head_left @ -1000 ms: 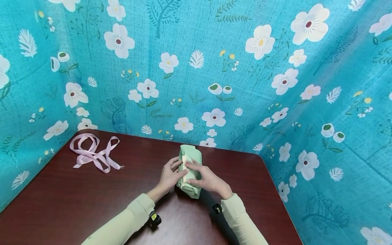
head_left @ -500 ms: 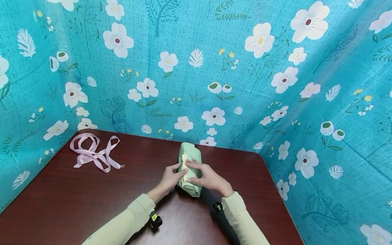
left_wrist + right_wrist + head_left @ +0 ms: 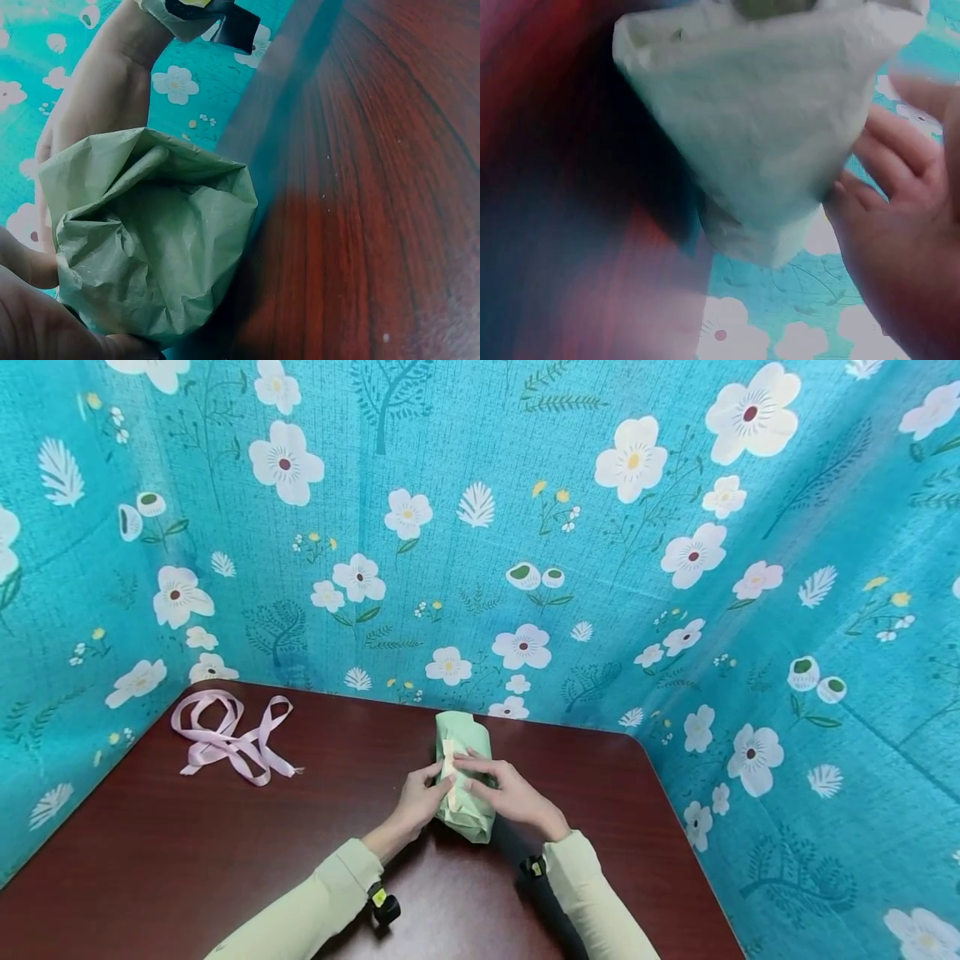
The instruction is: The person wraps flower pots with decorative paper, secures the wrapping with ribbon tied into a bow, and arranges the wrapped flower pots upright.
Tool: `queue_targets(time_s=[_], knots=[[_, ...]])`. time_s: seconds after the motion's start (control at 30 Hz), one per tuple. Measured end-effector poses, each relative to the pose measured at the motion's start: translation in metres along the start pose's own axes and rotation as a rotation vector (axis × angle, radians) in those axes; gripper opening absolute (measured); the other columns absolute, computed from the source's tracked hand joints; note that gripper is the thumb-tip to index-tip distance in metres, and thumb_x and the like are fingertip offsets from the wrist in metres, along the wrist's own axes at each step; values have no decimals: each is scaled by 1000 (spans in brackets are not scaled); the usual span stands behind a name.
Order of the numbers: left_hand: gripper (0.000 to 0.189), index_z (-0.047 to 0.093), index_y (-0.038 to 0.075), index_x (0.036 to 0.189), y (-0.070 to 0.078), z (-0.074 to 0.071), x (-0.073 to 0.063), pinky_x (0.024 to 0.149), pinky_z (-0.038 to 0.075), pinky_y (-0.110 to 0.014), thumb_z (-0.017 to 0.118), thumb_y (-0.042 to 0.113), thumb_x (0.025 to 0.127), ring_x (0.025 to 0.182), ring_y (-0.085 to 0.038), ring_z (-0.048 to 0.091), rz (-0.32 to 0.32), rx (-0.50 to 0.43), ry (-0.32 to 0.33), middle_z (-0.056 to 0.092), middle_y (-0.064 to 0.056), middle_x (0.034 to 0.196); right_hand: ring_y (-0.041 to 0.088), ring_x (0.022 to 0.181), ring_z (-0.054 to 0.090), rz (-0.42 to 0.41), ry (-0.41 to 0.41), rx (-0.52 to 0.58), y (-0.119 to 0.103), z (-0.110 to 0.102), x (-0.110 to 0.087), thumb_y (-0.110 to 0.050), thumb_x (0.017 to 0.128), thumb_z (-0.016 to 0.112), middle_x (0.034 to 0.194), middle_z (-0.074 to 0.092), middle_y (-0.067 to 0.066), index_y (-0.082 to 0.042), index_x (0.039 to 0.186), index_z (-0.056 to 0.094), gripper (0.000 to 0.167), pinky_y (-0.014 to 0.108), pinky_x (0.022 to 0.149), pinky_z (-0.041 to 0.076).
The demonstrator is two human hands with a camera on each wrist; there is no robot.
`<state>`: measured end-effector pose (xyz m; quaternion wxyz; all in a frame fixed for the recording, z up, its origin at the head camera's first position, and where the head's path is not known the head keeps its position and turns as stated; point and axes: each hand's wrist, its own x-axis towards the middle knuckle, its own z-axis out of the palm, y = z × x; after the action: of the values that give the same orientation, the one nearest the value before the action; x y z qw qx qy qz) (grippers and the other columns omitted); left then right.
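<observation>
A package wrapped in pale green paper (image 3: 476,817) lies on the table in the head view, its long side running away from me. A cream strip of tape (image 3: 449,752) runs along its upper face. My left hand (image 3: 417,799) holds the package's left side, with the thumb on top by the tape. From the right, my right hand (image 3: 517,791) reaches over it, and its extended fingers press on the tape strip. The left wrist view shows the creased, folded near end of the green wrapping (image 3: 165,247). In the right wrist view the paper (image 3: 765,127) is blurred.
A loosely looped pink ribbon (image 3: 217,745) lies at the far left of the dark red-brown table (image 3: 300,843). A blue flowered curtain (image 3: 450,568) hangs along the table's back and sides. Each wrist carries a small black camera (image 3: 386,907).
The right thumb has drawn up closer to the tape and its fingers. The left hand and the package stay almost where they were; the head view has shifted slightly.
</observation>
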<state>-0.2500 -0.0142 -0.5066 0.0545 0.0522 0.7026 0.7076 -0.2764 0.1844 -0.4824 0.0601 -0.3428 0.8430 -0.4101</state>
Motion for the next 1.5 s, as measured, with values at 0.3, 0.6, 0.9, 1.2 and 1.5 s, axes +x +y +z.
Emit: queue_targets(time_s=[0.3,0.6,0.9,1.2,1.5], knots=[[56,42,-7,150,-1,-3,-3,111,41,-52,60,18,103,149,-42,27,-22,71,15,37,-23,159,30,89,65,422,239,-277,-28,9,-4,-33,99,66,103,68,19,5,116,66,42,43,76,55],[58,55,-7,141,-4,-8,-6,106,46,-51,71,26,96,139,-38,45,-7,198,101,53,-24,145,16,70,53,467,125,-137,-25,10,-3,-47,103,54,78,56,7,0,111,64,49,32,65,46],[58,55,-7,141,-1,-16,-4,106,46,-52,70,29,97,139,-38,46,0,262,29,52,-24,147,14,60,51,448,149,-97,-21,16,-3,-48,102,55,67,53,2,-4,102,65,45,30,59,45],[55,49,-3,147,-1,-20,2,110,42,-54,59,29,104,143,-36,41,9,307,-75,47,-20,153,17,66,60,566,182,-156,-24,18,3,-65,93,60,74,64,5,-4,98,68,61,33,59,49],[51,43,0,152,3,-25,6,115,35,-54,47,25,108,146,-35,37,-58,284,-153,42,-18,157,19,69,64,651,258,-188,-21,24,10,-77,77,69,81,67,8,-2,99,68,78,34,60,52]])
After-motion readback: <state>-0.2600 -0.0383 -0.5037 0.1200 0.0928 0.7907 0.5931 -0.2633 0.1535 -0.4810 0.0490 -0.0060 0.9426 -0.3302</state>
